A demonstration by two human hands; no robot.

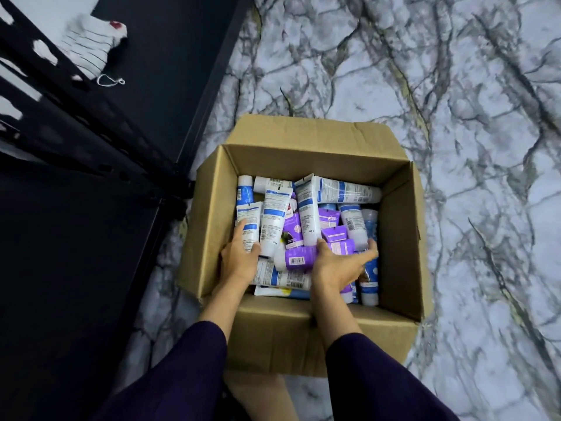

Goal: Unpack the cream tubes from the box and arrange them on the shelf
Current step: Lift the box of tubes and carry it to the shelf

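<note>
An open cardboard box (397, 214) stands on the marble-patterned floor, filled with several white-and-blue and purple cream tubes lying in a loose heap. My left hand (239, 256) is inside the box at its left side, fingers curled round a white-and-blue tube (249, 221). My right hand (340, 265) reaches into the middle-right of the heap, spread over purple tubes (337, 243), thumb on one side and fingers on the other. The black shelf (145, 71) is to the left of the box.
The shelf's black metal frame (76, 117) with slotted uprights runs along the left. A white knitted cloth (91, 44) lies on the shelf's upper board. Marble-patterned floor (455, 86) spreads behind and right of the box. The box flaps (306, 132) are folded outward.
</note>
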